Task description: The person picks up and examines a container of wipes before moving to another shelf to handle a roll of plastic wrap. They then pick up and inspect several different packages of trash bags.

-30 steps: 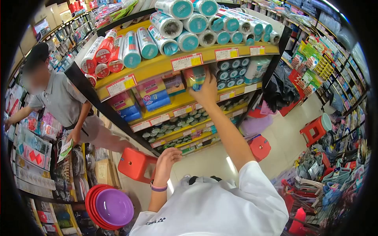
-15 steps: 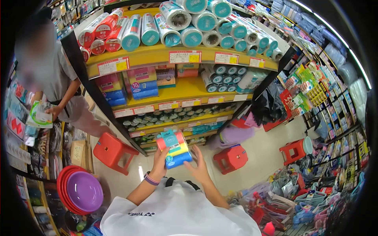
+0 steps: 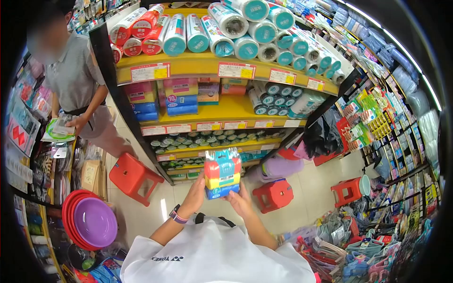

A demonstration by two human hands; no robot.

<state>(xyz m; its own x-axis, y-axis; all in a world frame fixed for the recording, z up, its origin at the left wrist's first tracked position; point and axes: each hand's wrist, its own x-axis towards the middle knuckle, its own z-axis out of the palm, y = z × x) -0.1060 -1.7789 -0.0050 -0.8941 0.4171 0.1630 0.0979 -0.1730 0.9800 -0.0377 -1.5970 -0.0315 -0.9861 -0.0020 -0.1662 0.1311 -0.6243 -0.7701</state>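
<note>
A clear-wrapped pack of red, yellow and blue garbage bag rolls is held upright in front of my chest, its teal label facing me. My left hand grips its left side, with some fingertips hidden behind the pack. At the lower right corner, my right hand holds the blue end between thumb and fingers. A watch and band circle my left wrist. Beyond the pack, similar coloured roll packs sit on the second shelf of the rack.
A yellow shelf rack stacked with plastic rolls stands ahead. Red stools stand on the floor at both sides. Purple and red basins are at lower left, hangers at lower right. Another person holds a package at left.
The pack has turned from tilted to upright and moved slightly right. My right hand has closed onto its lower right side. The other person has lowered their package slightly.
</note>
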